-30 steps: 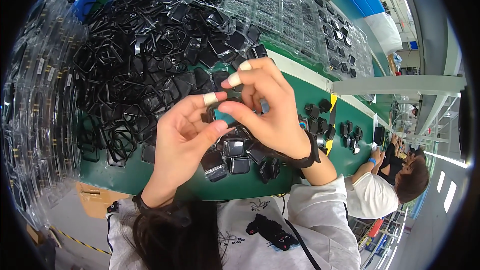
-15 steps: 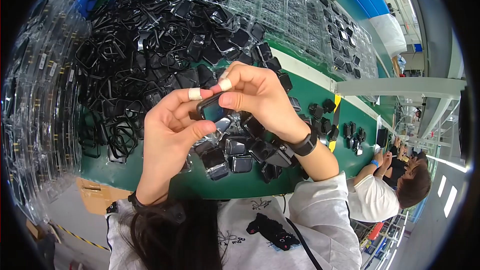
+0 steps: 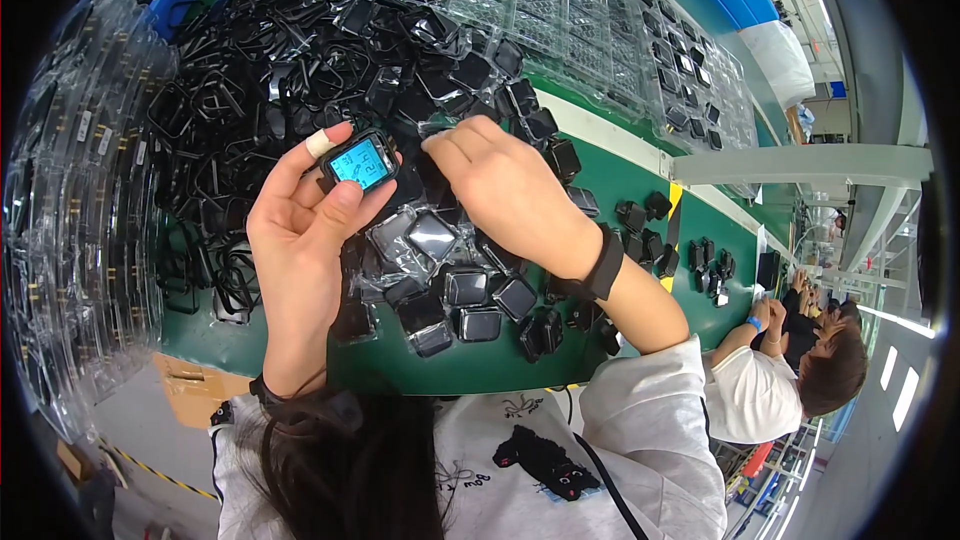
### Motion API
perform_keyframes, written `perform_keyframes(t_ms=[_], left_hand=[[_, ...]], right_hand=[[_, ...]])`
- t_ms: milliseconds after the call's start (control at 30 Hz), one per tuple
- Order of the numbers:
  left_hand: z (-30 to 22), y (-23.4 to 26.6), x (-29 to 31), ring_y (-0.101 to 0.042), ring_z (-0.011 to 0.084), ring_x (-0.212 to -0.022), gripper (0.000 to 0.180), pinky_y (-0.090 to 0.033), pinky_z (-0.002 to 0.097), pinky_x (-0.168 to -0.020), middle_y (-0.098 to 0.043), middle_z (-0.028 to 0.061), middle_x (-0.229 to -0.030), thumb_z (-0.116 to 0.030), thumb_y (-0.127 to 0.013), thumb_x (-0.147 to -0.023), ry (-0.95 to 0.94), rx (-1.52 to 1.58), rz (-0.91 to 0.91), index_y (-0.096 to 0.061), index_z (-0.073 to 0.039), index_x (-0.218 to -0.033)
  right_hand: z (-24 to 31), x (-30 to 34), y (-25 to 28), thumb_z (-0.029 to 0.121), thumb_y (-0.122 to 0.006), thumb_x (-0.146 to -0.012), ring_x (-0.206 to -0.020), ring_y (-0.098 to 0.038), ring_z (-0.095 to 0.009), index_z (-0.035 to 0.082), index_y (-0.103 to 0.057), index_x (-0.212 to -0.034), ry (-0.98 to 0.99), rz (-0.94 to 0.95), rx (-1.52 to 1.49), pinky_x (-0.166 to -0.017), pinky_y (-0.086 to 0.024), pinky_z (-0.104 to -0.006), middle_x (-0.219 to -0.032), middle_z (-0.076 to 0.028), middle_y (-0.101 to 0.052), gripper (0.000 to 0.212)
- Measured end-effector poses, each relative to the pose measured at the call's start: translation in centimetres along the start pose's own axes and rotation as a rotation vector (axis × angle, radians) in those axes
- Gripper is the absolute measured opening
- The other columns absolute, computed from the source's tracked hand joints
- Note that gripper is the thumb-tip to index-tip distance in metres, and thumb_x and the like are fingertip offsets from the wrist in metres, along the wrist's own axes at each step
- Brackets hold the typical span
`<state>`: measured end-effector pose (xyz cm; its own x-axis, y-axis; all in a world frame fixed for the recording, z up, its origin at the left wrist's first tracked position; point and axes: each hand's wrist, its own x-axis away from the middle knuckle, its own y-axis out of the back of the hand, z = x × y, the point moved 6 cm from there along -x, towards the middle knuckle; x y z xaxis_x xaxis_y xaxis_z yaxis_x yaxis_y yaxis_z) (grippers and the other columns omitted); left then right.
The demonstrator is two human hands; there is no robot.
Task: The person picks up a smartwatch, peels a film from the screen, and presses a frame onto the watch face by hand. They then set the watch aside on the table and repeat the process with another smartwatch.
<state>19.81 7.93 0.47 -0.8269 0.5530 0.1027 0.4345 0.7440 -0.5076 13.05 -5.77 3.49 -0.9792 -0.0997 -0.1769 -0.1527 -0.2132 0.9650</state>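
My left hand [image 3: 300, 220] pinches a small black digital watch head [image 3: 362, 162] between thumb and fingers. Its screen glows blue with dark digits and faces up. To the right, my right hand [image 3: 510, 185] hangs palm down over the pile, fingertips drawn together. A scrap of clear film [image 3: 436, 127] shows at those fingertips, but whether they grip it is hidden. Pale tape wraps a left fingertip. Below the hands lie several black square watch heads [image 3: 466, 287] in clear plastic, with a crumpled clear bag [image 3: 395, 240] beside them.
A heap of black watch straps and cases [image 3: 290, 60] covers the far left of the green table [image 3: 400, 373]. Stacked clear trays [image 3: 85, 190] rise at the left; more trays [image 3: 550, 10] lie at the back. A metal post [image 3: 800, 170] crosses at right, near a seated co-worker [image 3: 760, 390].
My hands have come apart: the left moved left with the watch head, whose lit screen now shows. My right hand let go of it and turned palm down.
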Motion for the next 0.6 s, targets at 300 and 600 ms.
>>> perform_keyframes(t_ms=[300,600], left_hand=[[0.2,-1.7,1.1,-0.060,0.0274,-0.104,0.034,-0.053,0.0394,-0.091,-0.059,0.0184,-0.110,0.003,-0.053,-0.089,0.027,0.106,0.046,-0.045,0.008,-0.122],[0.7,-5.0,2.1,-0.060,0.0261,-0.105,0.034,-0.053,0.0395,-0.090,-0.058,0.0167,-0.113,0.004,-0.053,-0.088,0.078,0.090,0.176,-0.046,0.007,-0.122]], right_hand=[[2.7,4.3,8.1,-0.006,-0.068,-0.069,-0.093,-0.062,-0.033,0.003,-0.063,-0.084,0.228,-0.419,-0.441,-0.073,-0.053,-0.0395,-0.093,-0.012,-0.062,0.019],[3.2,8.0,9.5,-0.004,-0.074,-0.065,-0.092,-0.061,-0.033,0.003,-0.063,-0.081,0.279,-0.550,-0.333,-0.070,-0.054,-0.0363,-0.095,-0.012,-0.061,0.021]])
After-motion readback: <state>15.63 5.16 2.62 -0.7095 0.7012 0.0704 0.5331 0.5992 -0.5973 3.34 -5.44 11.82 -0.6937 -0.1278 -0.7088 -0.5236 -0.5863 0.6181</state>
